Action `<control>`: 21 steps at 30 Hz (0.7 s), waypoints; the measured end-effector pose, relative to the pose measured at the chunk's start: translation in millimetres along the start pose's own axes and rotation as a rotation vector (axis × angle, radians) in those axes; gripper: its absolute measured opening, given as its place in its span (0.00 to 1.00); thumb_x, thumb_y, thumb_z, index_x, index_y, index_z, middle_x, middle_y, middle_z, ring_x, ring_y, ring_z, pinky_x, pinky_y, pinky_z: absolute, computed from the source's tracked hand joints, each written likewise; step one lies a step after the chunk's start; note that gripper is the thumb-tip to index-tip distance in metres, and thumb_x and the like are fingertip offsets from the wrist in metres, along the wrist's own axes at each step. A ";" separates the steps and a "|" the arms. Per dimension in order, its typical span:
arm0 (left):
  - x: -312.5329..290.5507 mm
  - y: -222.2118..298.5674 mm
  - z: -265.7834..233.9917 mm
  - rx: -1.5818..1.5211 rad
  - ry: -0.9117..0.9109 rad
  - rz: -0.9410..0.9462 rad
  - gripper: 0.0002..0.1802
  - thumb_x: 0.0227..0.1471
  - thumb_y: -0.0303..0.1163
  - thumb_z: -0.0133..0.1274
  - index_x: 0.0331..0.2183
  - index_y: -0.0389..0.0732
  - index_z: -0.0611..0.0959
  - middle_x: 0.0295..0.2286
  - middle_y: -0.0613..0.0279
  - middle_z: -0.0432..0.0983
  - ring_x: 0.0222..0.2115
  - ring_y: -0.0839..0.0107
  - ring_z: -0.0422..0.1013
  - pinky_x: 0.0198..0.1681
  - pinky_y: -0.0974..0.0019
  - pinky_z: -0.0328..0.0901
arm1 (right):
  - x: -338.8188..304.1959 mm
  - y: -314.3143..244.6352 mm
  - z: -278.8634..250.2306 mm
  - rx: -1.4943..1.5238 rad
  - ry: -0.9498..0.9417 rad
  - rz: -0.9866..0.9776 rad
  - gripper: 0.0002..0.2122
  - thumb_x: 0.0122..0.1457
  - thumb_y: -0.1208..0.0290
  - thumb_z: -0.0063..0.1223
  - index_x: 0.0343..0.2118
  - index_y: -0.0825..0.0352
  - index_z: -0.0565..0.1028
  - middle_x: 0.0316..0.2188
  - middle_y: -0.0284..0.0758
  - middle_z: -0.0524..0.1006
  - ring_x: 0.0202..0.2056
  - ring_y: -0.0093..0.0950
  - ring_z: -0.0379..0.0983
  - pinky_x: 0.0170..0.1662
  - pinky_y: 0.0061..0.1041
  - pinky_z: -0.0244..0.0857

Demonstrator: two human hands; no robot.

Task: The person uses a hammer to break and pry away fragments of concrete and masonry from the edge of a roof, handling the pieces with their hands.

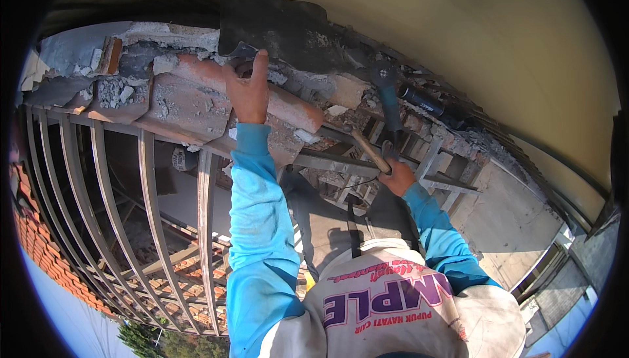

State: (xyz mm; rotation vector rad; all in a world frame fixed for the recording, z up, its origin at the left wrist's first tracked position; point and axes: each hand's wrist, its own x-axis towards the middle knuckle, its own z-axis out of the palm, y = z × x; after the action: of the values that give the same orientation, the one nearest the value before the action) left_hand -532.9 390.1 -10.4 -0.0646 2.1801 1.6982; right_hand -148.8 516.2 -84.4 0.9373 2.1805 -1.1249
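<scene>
My left hand (249,93) reaches over the top of the wall, thumb and fingers curved round a dark grey broken shard (244,51). Under and beside it runs a rounded terracotta ridge tile (291,106), dusty with mortar. My right hand (397,178) is closed on the wooden handle (371,151) of a tool; its head is hard to make out, though dark metal shows close to the fingers. Beyond that hand lies a teal and black angle grinder (389,99) on the rubble. A dark flat sheet (282,30) rests just past my left hand.
Flat tiles (190,109) strewn with mortar crumbs line the roof edge. On the left, bare metal battens (149,194) leave open gaps over a drop. A black cylinder (421,100) lies beside the grinder. A tall beige wall (485,43) rises along the far side.
</scene>
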 end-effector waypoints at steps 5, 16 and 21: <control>30.8 11.3 30.5 -0.216 0.208 -0.158 0.32 0.44 0.31 0.59 0.48 0.30 0.64 0.40 0.52 0.72 0.34 0.66 0.71 0.39 0.67 0.68 | -22.9 37.9 13.1 -0.026 -0.021 0.050 0.26 0.48 0.61 0.58 0.49 0.69 0.71 0.34 0.55 0.77 0.38 0.51 0.74 0.44 0.42 0.67; -73.9 44.2 -39.7 -0.283 0.207 0.504 0.24 0.43 0.30 0.55 0.45 0.34 0.78 0.42 0.55 0.76 0.42 0.62 0.73 0.49 0.59 0.67 | -61.0 87.0 7.4 0.091 -0.020 0.264 0.24 0.47 0.62 0.59 0.45 0.71 0.73 0.32 0.55 0.77 0.38 0.51 0.74 0.43 0.41 0.68; -104.5 75.2 -81.7 -0.358 -0.077 0.610 0.18 0.48 0.36 0.58 0.40 0.40 0.74 0.34 0.51 0.75 0.30 0.62 0.73 0.36 0.57 0.71 | -54.9 99.4 2.2 0.082 0.017 0.332 0.22 0.46 0.62 0.59 0.43 0.71 0.74 0.31 0.55 0.77 0.38 0.50 0.75 0.42 0.40 0.68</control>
State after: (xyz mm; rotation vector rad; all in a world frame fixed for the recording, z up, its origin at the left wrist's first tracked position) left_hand -477.0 313.4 108.9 0.6200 1.9234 2.3507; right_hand -37.8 537.1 -96.1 1.2921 1.9114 -1.0513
